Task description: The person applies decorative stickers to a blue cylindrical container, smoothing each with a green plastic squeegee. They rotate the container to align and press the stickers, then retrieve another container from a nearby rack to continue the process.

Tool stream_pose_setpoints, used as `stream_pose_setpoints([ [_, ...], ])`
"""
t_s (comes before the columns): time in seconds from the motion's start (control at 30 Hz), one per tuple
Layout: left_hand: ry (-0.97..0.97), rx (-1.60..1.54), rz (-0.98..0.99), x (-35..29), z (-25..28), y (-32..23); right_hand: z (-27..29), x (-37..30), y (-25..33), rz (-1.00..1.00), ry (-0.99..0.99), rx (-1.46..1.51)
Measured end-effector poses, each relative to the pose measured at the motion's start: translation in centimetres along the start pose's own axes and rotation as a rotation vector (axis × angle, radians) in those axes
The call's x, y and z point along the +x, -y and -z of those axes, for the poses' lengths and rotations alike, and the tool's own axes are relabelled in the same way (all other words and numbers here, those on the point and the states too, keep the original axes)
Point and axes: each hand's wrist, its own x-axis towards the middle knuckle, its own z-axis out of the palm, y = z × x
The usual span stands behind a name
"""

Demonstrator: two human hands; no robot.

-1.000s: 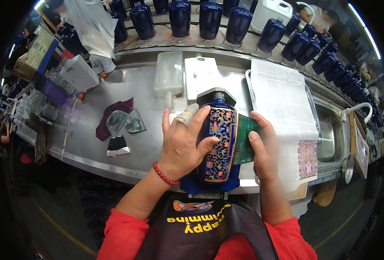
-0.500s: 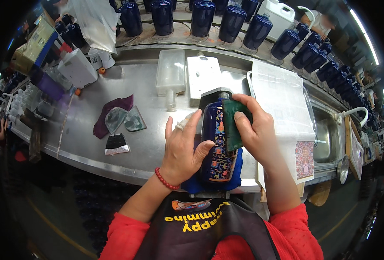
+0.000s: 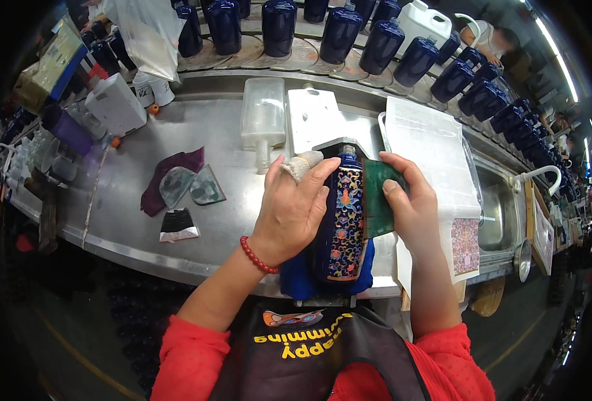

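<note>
A dark blue bottle point(image 3: 329, 234) with a colourful floral panel point(image 3: 348, 214) lies on a blue cloth point(image 3: 296, 286), its neck pointing away from me. My left hand point(image 3: 288, 210) grips its left side, index fingertip at the shoulder and thumb bent against the edge. One finger wears a pale fabric cover point(image 3: 301, 165). In my right hand point(image 3: 413, 200) a flat green translucent scraper point(image 3: 379, 207) is pinched between thumb and fingers, its straight edge along the panel's right side. Behind the bottle's shoulder stands a dark angled support point(image 3: 339, 142).
Dark scraps point(image 3: 179, 220) and a purple cloth point(image 3: 152, 197) lie on the steel bench at left. A clear bottle point(image 3: 264, 113) and white container point(image 3: 313, 120) stand beyond. White sheets point(image 3: 429, 160) and a sink point(image 3: 500, 227) are at right. Blue bottles point(image 3: 279, 30) line a conveyor behind.
My left hand has shifted up toward the bottle's shoulder, its fingers drawn in. The green scraper has moved right and the floral panel shows more fully. Bottles on the conveyor have shifted left.
</note>
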Motion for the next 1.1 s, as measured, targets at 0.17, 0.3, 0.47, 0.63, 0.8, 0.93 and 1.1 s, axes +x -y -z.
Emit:
stream_pose_setpoints([
  [0.17, 0.005, -0.011, -0.009, 0.6, 0.2, 0.0, 0.5, -0.6, -0.2, -0.148, 0.041, -0.001],
  [0.3, -0.046, -0.015, -0.021, 1.1, 0.3, 0.3, 0.6, -0.4, -0.1, -0.132, 0.029, 0.022],
  [0.47, -0.034, -0.08, 0.002, 1.9, 0.1, 0.4, 1.3, 0.3, -0.2, -0.077, 0.074, 0.055],
  [0.63, 0.066, -0.114, 0.111, 2.3, 0.3, 0.2, 2.3, 1.4, -0.6, -0.001, 0.029, 0.049],
  [0.8, 0.153, -0.234, 0.286, 2.8, 0.6, 0.0, 3.3, 2.7, -0.7, -0.023, 0.122, 0.045],
  [0.93, 0.16, -0.189, 0.234, 3.2, 0.8, -0.5, 3.9, 3.7, -0.3, 0.027, 0.191, 0.051],
  [1.1, 0.127, -0.319, 0.235, 3.6, 1.1, -0.7, 4.2, 5.2, 0.3, 0.082, 0.293, 0.042],
])
